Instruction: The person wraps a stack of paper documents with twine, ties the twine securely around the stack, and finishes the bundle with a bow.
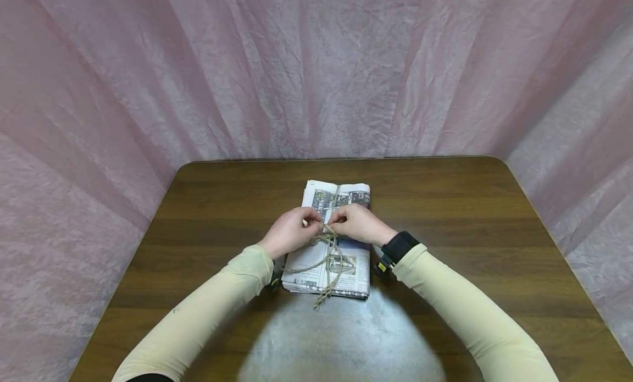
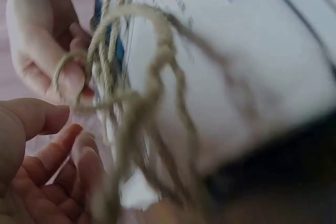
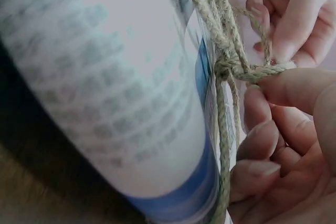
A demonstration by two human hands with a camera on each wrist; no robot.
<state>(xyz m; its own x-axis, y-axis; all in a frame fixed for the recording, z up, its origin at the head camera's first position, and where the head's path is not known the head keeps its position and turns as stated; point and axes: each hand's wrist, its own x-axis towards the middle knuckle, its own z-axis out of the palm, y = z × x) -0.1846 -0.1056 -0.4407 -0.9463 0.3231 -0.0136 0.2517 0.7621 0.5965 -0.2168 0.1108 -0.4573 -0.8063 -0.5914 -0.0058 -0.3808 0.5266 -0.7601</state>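
A bundle of folded newspapers [image 1: 353, 277] lies on the table, with natural twine [image 1: 328, 237] wrapped lengthwise and across it. The twine crosses in a knot [image 3: 227, 68] on top, and loose strands trail toward the near edge. My right hand [image 1: 361, 223] pinches a small twine loop between thumb and forefinger, just above the knot. Opposite it, my left hand [image 1: 292, 228] has its fingers bent close to the same loop. In the left wrist view its thumb [image 2: 50, 116] reaches near the twine, a gap parting it from the fingers, with no strand visible between them.
The bundle rests mid-table on a brown wood-grain tabletop [image 1: 222, 206], with tabletop showing on both sides. A pale patch of glare [image 1: 341, 343] covers the near part. Pink curtains [image 1: 346, 85] hang behind the far edge and along the sides.
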